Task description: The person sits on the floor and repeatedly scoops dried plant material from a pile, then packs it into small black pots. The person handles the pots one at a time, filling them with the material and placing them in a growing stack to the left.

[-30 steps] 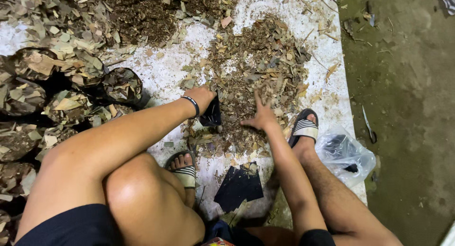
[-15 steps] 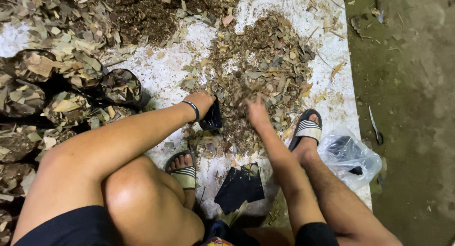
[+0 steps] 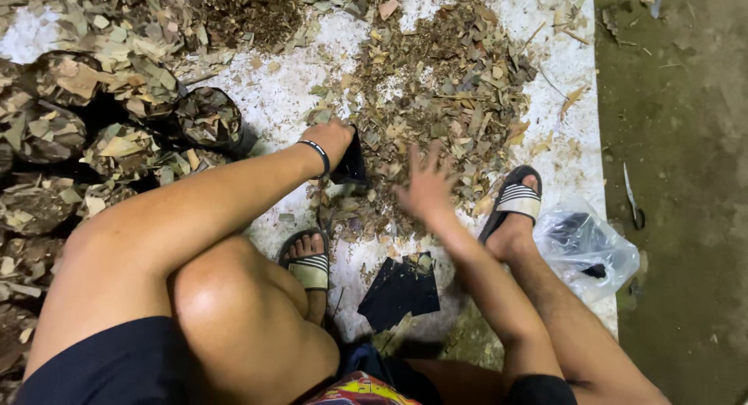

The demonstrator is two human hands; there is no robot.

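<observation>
The small black bag stood at the near edge of the heap of dry leaf litter, pinched at its rim by the left hand, whose fingers were closed on the black plastic and kept its mouth toward the pile. How full it was could not be told, since the hand and wrist (banded with a dark bracelet) covered most of it. The right hand was just beside the bag on its right, blurred, fingers spread wide and holding nothing, low over the shredded leaves near the pile's front edge.

As for progress, a cluster of filled black bags, topped with leaf pieces, sat packed together to the person's left, so a fair share of the filling looked done. Much seemed left, though: the heap was still broad across the white sheet, and a flat stack of empty black bags lay on the ground between the sandalled feet, near the left foot and well short of the right foot. A crumpled clear plastic bag rested beside the right foot at the sheet's edge, with bare floor beyond it.
</observation>
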